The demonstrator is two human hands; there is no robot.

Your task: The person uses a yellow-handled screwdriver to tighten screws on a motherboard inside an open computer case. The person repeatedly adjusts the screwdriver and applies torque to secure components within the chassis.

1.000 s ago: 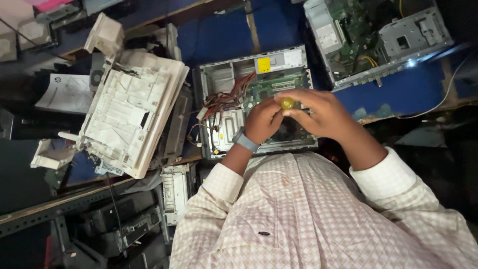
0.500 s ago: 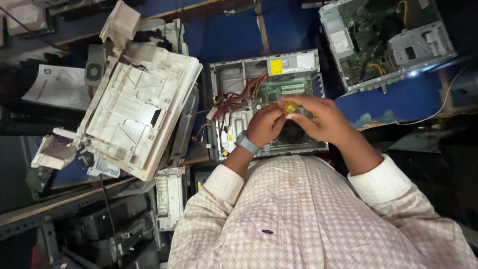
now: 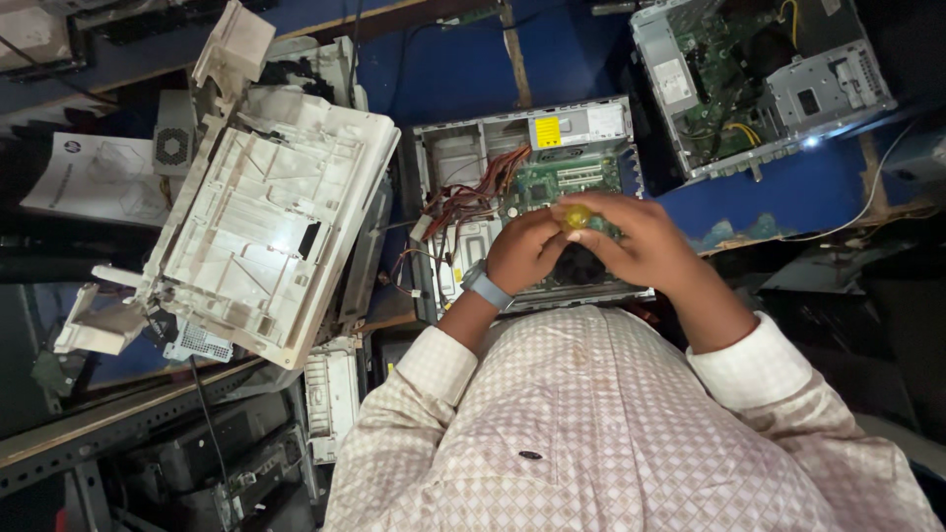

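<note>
Fingers of both hands [image 3: 581,246] clasp yellow screwdriver handle [image 3: 576,216] below case's yellow label [image 3: 547,131]

Dim overall; glare on white printer shell [image 3: 266,236]; dark corners; wide-angle edge stretch.

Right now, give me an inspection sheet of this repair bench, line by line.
Surface: blue bench top, crowded.
Job's things: open grey desktop computer case with green circuit board; yellow-handled tool over it.
Clutter: upturned off-white plastic printer housing; second opened grey computer case; white printed sheet.
Grippers: left hand and right hand both closed around the tool's handle.
Cables: red and orange wire bundle inside the case; thin white cable at right.
Surroundings: dark, metal frame below left.
</note>
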